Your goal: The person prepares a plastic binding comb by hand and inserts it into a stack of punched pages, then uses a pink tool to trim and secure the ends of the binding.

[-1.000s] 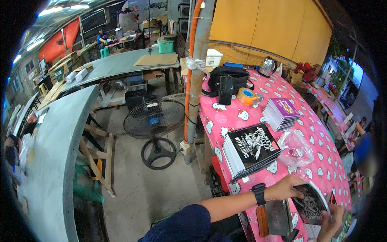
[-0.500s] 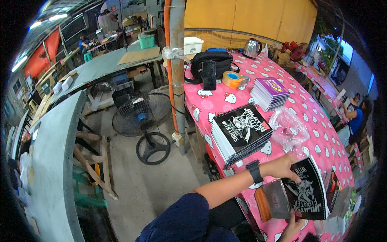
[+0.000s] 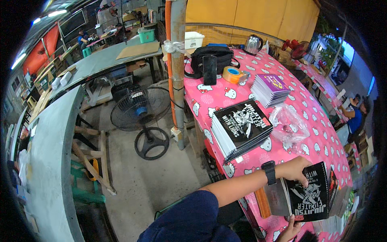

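A black spiral notebook [image 3: 312,195] with white artwork lies between my hands at the lower right, its cover print upside down to me. My left hand [image 3: 296,169], with a dark watch on the wrist, grips its upper edge, thumb on the cover. At its lower left corner, my right hand [image 3: 290,232] pinches the edge; that hand is partly cut off by the frame. Beside the notebook are a greyish flat piece [image 3: 278,199] and a brown wooden strip [image 3: 263,203]. Farther up the table sits a stack of similar black notebooks [image 3: 244,125].
On the pink patterned tablecloth [image 3: 209,103] are a purple notebook stack [image 3: 271,89], a crumpled plastic bag [image 3: 289,123], a tape roll [image 3: 232,75], a phone [image 3: 209,70], a black bag [image 3: 217,56] and a kettle [image 3: 252,44]. A black fan [image 3: 141,109] stands left of the pole [image 3: 177,80].
The held notebook has tipped from a more upright tilt to a flatter one, its cover facing me more. My left hand has shifted slightly right and down with it.
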Available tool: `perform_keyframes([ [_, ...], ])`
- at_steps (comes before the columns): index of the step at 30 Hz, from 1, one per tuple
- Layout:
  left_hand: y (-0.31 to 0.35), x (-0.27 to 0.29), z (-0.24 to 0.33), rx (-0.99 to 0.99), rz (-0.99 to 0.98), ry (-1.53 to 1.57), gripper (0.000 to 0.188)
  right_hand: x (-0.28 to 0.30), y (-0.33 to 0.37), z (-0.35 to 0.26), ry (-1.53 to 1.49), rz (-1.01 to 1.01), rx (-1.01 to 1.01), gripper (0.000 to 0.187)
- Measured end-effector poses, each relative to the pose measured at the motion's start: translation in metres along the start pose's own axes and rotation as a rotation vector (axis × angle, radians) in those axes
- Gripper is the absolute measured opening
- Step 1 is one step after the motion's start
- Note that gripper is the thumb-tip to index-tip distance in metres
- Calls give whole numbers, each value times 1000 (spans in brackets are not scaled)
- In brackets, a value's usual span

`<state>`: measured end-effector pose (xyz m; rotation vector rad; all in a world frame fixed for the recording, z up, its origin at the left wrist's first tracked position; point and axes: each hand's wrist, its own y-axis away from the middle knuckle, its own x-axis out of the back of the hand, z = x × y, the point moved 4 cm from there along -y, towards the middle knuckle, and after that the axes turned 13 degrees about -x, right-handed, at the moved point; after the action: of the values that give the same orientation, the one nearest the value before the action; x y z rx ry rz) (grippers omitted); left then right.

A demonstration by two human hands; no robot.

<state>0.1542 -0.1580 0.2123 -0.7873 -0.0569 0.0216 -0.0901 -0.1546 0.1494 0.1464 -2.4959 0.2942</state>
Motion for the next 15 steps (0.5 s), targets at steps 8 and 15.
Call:
perform_keyframes([
  [8,64,26,-55,79,-54,-166,44,-6,0,77,299,-161,-159,46],
  [15,104,9,-75,244,452,228,53,-63,1,37,-609,-115,-109,64],
])
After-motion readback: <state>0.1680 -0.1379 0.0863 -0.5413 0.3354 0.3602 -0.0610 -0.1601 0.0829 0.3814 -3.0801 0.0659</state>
